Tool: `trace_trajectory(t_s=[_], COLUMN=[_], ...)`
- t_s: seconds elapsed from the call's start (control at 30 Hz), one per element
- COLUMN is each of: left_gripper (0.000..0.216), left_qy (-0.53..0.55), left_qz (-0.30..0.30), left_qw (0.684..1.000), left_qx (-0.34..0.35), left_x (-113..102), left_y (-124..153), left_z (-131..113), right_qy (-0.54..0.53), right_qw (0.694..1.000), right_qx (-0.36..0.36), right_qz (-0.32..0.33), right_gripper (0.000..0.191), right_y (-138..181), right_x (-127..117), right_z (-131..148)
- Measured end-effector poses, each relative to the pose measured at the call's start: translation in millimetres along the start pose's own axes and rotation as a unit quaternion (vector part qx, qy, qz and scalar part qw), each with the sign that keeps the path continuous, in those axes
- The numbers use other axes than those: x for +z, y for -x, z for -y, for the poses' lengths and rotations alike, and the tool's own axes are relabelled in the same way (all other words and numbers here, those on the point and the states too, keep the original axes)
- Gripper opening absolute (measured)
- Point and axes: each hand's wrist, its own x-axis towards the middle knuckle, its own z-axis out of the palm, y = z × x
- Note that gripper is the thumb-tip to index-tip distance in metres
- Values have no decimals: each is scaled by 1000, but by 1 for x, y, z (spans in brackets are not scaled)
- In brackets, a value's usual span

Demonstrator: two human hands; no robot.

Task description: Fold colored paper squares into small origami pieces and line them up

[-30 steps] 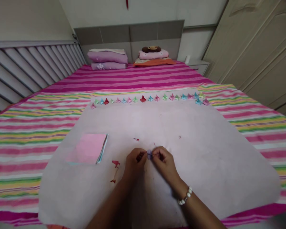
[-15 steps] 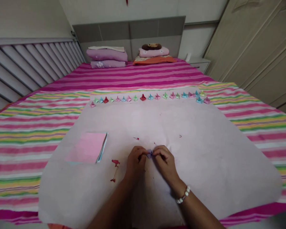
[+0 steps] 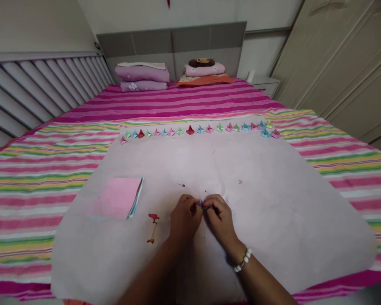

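A small purple piece of folded paper (image 3: 201,204) sits between my two hands, mostly covered by the fingertips. My left hand (image 3: 186,217) pinches its left side with thumb and fingers closed. From the right, my right hand (image 3: 220,218) grips the other side in a similar pinch; a white beaded bracelet (image 3: 243,260) circles that wrist. Both hands rest low over a pale sheet (image 3: 273,203). To the left lies a stack of square paper (image 3: 119,195), pink on top with blue edges below.
Several small folded paper boats (image 3: 190,130) in red, pink, green and blue line the sheet's far edge. Red scraps (image 3: 153,217) lie left of my hands, with tiny bits ahead. A striped bedspread (image 3: 28,199) surrounds the sheet; folded bedding (image 3: 142,74) stands by the headboard.
My left hand has shifted slightly right and its thumb has come up against the purple paper, so less of it shows. My right hand stays nearly in place.
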Motion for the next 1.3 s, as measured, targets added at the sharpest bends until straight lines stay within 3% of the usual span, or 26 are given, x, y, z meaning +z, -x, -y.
trace_trajectory(t_s=[0.33, 0.73, 0.93, 1.13, 1.3], left_gripper=[29, 18, 18, 16, 18], left_qy=[-5, -12, 9, 19, 52], left_qz=[27, 16, 22, 9, 6], left_qw=[1000, 1000, 1000, 1000, 997], left_qx=[-7, -4, -9, 13, 47], left_x=[1, 8, 7, 6, 12], left_y=[1, 3, 2, -3, -5], left_z=[1, 5, 8, 17, 27], right_qy=[41, 50, 85, 197, 216], right_qw=[999, 999, 990, 951, 943], right_qx=[-3, -9, -74, -122, -116], right_qz=[-10, 12, 88, 206, 225], right_gripper=[18, 16, 22, 28, 23], right_y=[1, 1, -4, -15, -23], right_x=[2, 1, -14, -36, -39], right_z=[2, 1, 7, 18, 18])
